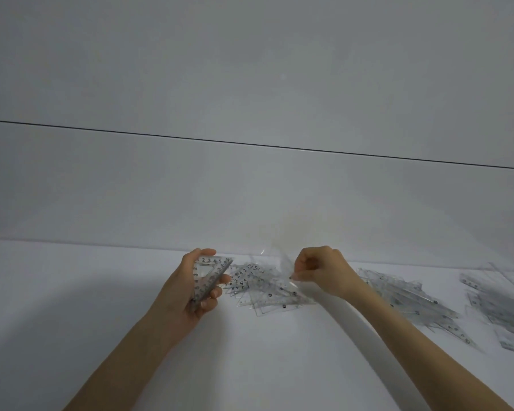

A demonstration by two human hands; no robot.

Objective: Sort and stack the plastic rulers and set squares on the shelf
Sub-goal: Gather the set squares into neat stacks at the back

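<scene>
My left hand [195,287] grips a small stack of clear plastic set squares [209,272], tilted up above the white shelf [101,307]. Just to its right lies a loose pile of clear set squares [260,284] on the shelf. My right hand [324,272] hovers over that pile's right side and pinches one clear set square [282,262], lifted on edge and blurred. Its outline is hard to make out against the wall.
A heap of clear rulers [407,295] lies right of my right forearm. Another heap of rulers [499,307] sits at the far right edge. The shelf's white back wall [250,188] rises close behind the piles.
</scene>
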